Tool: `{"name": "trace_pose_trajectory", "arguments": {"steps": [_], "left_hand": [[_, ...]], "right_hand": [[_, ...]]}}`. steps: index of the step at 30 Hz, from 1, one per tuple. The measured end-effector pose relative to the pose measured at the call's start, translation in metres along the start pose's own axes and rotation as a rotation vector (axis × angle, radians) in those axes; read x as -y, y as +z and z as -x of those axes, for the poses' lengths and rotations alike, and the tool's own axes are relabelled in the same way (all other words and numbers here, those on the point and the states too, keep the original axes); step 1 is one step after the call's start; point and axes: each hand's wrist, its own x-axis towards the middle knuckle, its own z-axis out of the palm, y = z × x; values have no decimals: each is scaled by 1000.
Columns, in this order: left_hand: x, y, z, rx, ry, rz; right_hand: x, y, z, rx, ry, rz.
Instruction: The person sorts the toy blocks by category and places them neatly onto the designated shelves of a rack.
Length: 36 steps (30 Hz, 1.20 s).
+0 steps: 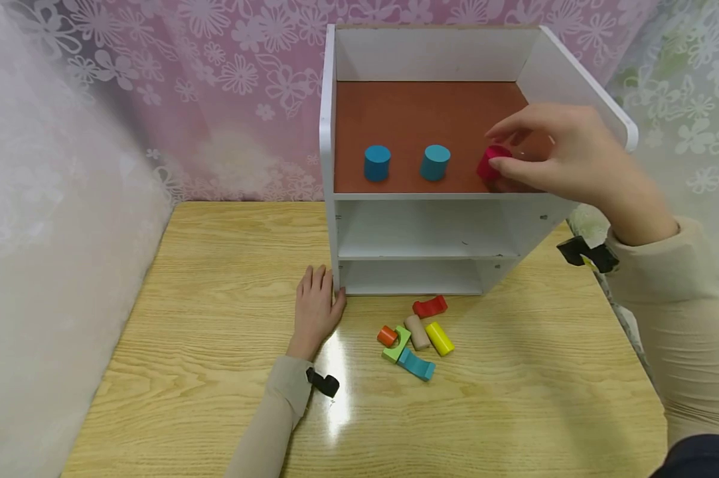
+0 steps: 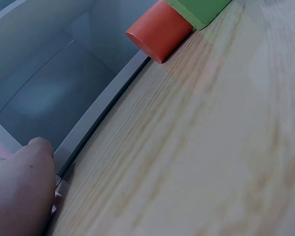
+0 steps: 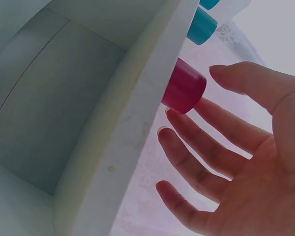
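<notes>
My right hand (image 1: 577, 149) is around a red cylinder block (image 1: 489, 166) standing upright near the front edge of the cabinet's brown top. In the right wrist view, the thumb is apart from the red block and the loosely spread fingers reach past its other side. A dark blue cylinder (image 1: 377, 164) and a light blue cylinder (image 1: 435, 163) stand to its left in a row. Palm down, my left hand (image 1: 316, 311) rests on the table beside the cabinet's front left corner, its thumb at the white side panel (image 1: 328, 146).
Below the top are two white shelf levels (image 1: 419, 229). Before the cabinet lie a red arch (image 1: 429, 307), a plain wood cylinder (image 1: 417, 332), a yellow cylinder (image 1: 439, 338), an orange cylinder (image 1: 387, 336), a green arch (image 1: 403, 340) and a blue arch (image 1: 416, 364). Floral curtain (image 1: 245, 99) hangs behind.
</notes>
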Motion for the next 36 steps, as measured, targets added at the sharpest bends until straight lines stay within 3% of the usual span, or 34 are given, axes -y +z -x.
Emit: {"name": "trace_pose_trajectory", "arguments": {"steps": [6,13,20,29,36], "left_hand": [[0,0,0,-12,4,0],[-2,-2,0,-15,8,1],[-2,-3,-1,-10,1,4],[-2,-2,-1,-26,10,-8],[0,0,0,4,-4,0]], "right_hand": [[4,-2,3,-72,-12,-41],[32,-5,11,-216,-148,11],[59,-3,19,-272,-264,-19],[72,10,35,-358,-236,-93],[73,32,52,-342,-245,-122]]}}
